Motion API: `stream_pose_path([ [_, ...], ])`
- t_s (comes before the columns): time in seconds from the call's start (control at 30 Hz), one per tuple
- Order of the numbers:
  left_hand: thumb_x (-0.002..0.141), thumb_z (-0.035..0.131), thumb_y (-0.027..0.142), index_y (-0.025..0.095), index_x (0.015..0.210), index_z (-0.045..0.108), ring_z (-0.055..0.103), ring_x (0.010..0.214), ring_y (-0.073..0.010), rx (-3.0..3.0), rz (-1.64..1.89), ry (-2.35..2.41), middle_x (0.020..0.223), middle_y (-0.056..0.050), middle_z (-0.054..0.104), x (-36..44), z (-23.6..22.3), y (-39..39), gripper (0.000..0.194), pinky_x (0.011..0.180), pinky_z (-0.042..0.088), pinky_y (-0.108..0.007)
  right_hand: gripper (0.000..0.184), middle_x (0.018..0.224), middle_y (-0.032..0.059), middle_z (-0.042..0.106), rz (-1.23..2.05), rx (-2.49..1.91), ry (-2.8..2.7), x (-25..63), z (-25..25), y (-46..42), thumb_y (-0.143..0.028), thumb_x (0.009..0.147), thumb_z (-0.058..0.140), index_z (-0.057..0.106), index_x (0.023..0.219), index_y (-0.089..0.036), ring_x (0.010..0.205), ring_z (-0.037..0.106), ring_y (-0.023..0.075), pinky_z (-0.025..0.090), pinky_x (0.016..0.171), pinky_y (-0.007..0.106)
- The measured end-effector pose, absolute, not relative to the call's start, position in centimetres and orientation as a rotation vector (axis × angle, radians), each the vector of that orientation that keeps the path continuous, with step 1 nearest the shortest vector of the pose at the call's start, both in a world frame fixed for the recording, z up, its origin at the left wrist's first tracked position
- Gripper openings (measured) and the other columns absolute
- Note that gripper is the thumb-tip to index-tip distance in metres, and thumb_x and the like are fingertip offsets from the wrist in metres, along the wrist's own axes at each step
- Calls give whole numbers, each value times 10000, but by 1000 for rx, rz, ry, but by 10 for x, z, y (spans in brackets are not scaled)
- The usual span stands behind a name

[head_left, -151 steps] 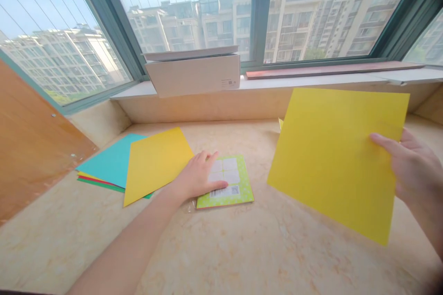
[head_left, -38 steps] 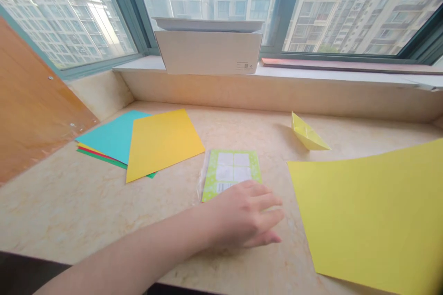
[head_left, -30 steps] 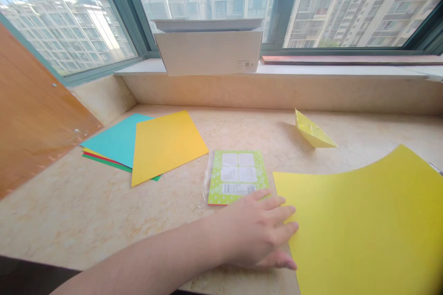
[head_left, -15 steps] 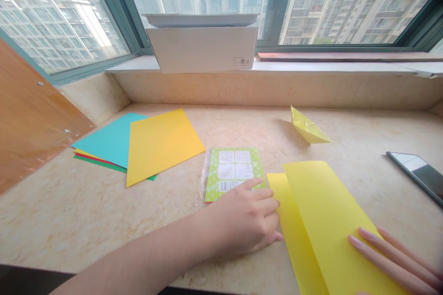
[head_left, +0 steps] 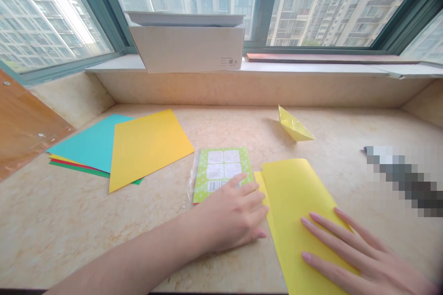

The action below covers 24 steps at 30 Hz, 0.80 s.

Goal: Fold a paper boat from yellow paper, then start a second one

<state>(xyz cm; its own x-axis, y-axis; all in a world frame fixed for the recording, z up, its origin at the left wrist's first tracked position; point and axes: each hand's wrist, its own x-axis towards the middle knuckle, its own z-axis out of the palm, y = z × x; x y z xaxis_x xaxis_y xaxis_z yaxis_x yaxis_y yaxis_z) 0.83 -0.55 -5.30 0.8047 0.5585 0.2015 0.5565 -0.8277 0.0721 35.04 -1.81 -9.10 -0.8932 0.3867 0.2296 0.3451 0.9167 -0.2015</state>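
Note:
A sheet of yellow paper is folded over on itself lengthwise, with a narrow strip of the lower layer showing along its left side. My right hand lies on the upper layer with its fingers spread. At the paper's left edge rests my left hand, fingers loosely stretched and a little apart. It also covers the lower corner of a green patterned packet of paper in a clear sleeve. Behind the folded sheet stands a small yellow paper boat.
Coloured sheets lie at the left, an orange-yellow sheet overlapping a blue one. A white box stands on the window ledge. A pixelated dark object lies at the right. A wooden panel borders the left side.
My right hand has slid left and further onto the yellow paper. The upper layer now lies closer over the lower one, leaving a narrower strip. The view has shifted slightly right.

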Motion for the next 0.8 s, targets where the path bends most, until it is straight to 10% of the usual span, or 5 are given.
stream_pose_path([
  [0.47,1020,392,535,171,1354,564,486,1357,-331,2946,330,1065,1396,-151,595,13,-65,0,523,1171,255,-574,829,1655,-19,190,266,-869,-2942,344,-61,1,-94,807,587,366,1539,-413,1498,208,352,211,1188,626],
  [0.8,999,474,325,181,1023,700,639,1097,-294,2995,304,1053,1049,-97,726,40,-47,42,269,1090,352,-566,644,1617,-21,309,504,-807,-2940,356,-43,8,-186,905,615,457,1490,-406,1498,232,301,146,1222,582],
])
